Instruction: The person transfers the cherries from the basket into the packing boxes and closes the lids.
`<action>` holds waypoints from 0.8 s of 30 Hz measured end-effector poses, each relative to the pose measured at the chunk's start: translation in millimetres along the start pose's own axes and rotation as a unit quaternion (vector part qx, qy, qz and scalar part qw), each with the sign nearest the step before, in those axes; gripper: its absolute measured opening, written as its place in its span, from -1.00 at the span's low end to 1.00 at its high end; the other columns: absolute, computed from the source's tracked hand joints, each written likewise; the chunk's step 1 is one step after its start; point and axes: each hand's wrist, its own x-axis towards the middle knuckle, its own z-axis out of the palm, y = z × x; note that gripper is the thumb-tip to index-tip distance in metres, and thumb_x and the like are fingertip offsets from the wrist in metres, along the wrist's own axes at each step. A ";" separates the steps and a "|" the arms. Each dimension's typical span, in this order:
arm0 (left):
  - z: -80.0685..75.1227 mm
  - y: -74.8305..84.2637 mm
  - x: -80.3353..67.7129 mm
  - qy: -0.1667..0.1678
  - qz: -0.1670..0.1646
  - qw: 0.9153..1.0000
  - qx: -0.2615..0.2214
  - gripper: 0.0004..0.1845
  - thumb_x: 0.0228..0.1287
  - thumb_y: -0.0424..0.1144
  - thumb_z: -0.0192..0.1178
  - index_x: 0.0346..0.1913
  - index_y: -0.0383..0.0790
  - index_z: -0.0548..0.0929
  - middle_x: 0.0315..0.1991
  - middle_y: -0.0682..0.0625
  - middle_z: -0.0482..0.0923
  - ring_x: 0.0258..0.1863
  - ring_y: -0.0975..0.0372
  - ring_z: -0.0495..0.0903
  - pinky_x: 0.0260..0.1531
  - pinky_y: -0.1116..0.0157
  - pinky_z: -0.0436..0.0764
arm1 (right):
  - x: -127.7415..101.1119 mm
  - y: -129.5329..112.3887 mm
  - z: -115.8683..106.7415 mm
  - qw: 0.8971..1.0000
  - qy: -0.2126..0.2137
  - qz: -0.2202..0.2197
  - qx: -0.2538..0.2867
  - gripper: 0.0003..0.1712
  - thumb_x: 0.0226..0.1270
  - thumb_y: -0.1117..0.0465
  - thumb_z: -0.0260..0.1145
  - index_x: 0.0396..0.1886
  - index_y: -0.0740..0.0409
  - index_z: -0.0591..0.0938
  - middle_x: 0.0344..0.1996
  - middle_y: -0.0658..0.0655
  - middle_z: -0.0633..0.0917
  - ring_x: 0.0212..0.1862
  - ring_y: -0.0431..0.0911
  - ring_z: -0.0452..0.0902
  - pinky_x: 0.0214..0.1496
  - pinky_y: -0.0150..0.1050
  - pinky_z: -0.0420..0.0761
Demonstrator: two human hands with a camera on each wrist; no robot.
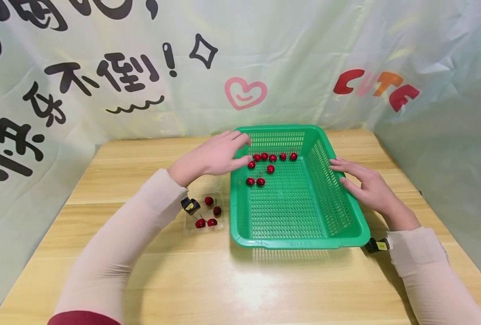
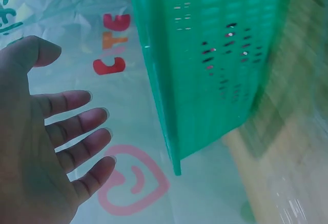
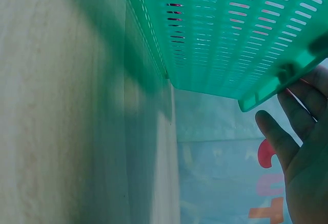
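You are resting both open hands, left hand [image 1: 214, 155] and right hand [image 1: 366, 185], fingers gripping nothing, beside the green basket [image 1: 342, 212]; nine cherries [image 1: 265, 168] are lying inside, four [image 1: 209, 212] are waiting in the clear tray [image 1: 220, 224].

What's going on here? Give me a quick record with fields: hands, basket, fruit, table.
left hand: open, fingers straight, at the left rim of the basket
right hand: open, fingers on the right rim
basket: green, slotted plastic, standing on the table
cherries in basket: nine, near the far left corner
clear tray: left of the basket, holding four cherries
table: light wood
backdrop: printed cloth
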 end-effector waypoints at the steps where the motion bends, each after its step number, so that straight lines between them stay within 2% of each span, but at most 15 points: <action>1: -0.7 0.8 3.2 -0.002 -0.005 1.000 -0.006 -0.55 0.46 0.07 -0.03 0.21 -0.17 0.42 0.08 -0.03 0.46 0.08 0.10 0.42 0.14 0.14 0.37 | -0.1 0.0 -0.2 1.000 0.000 0.000 0.000 -0.48 0.25 0.42 0.32 0.23 0.12 0.57 0.30 0.15 0.49 0.39 -0.29 0.22 0.29 -0.55 0.13; 8: -4.0 6.0 25.2 -0.006 -0.022 0.998 -0.051 -0.53 0.47 0.07 -0.05 0.24 -0.16 0.41 0.09 -0.03 0.48 0.08 0.16 0.45 0.15 0.18 0.38 | -0.9 0.8 0.5 1.000 0.000 0.001 0.002 -0.47 0.26 0.42 0.31 0.25 0.12 0.56 0.31 0.17 0.48 0.40 -0.28 0.22 0.29 -0.54 0.13; 14: -0.9 8.2 41.5 -0.009 -0.030 0.997 -0.068 -0.51 0.48 0.08 -0.07 0.25 -0.19 0.41 0.10 -0.07 0.49 0.07 0.16 0.47 0.13 0.18 0.41 | -1.2 0.2 0.7 1.000 0.002 -0.003 0.005 -0.48 0.27 0.41 0.30 0.25 0.13 0.56 0.31 0.18 0.48 0.41 -0.27 0.20 0.30 -0.53 0.12; 24: 7.3 17.5 63.8 -0.012 -0.061 0.993 -0.101 -0.51 0.49 0.06 -0.04 0.24 -0.22 0.40 0.02 0.02 0.49 -0.02 0.23 0.47 0.05 0.27 0.44 | -1.7 -0.7 3.1 1.000 0.000 -0.001 0.010 -0.49 0.29 0.41 0.29 0.25 0.14 0.56 0.31 0.20 0.47 0.42 -0.23 0.20 0.29 -0.55 0.11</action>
